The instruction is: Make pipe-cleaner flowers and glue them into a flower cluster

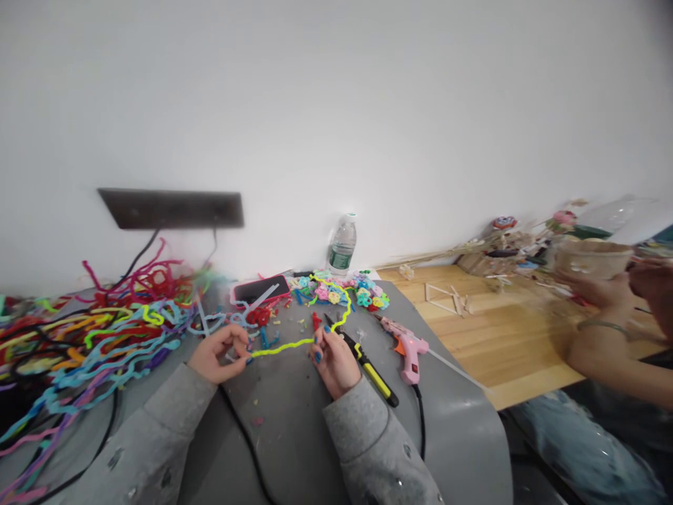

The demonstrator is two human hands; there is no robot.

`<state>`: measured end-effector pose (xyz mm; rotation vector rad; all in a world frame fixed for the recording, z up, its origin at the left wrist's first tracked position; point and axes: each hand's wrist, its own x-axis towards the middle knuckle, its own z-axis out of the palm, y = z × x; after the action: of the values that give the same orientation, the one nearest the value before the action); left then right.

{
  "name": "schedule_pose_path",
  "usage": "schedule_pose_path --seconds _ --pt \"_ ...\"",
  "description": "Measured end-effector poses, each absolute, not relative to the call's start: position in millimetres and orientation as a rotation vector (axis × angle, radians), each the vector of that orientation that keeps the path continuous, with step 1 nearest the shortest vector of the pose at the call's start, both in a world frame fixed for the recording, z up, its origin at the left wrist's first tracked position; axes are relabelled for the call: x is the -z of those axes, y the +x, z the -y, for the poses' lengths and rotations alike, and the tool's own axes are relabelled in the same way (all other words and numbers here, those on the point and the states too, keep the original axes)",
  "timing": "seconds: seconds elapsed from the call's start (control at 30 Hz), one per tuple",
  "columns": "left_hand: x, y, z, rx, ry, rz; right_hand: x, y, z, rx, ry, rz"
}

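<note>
I note left hand (219,352) pinching end of yellow pipe cleaner (284,347), right hand (336,359) pinching mid-length; span between apparently unshaped. Flower shapes (364,299), one o'clock, look finished; loose stems (108,337), nine o'clock, seem unworked.

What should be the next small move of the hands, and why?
Perhaps bring the left hand closer to the right hand, bending the yellow-green fuzzy stem: both appear to pinch it, and the stretch between them is nearly straight.
</note>
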<state>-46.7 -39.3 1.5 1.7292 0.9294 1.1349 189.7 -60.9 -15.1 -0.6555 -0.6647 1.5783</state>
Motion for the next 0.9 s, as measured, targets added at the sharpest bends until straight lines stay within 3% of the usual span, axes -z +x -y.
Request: schedule_pose_path --seconds 0.23,0.9 --pt "3 -65 26 -1.575 1.123 -0.881 14 193 64 -1.62 -0.615 0.657" --pt "-19 -63 22 -1.824 0.409 -0.96 17 189 65 -1.52 -0.668 0.763"
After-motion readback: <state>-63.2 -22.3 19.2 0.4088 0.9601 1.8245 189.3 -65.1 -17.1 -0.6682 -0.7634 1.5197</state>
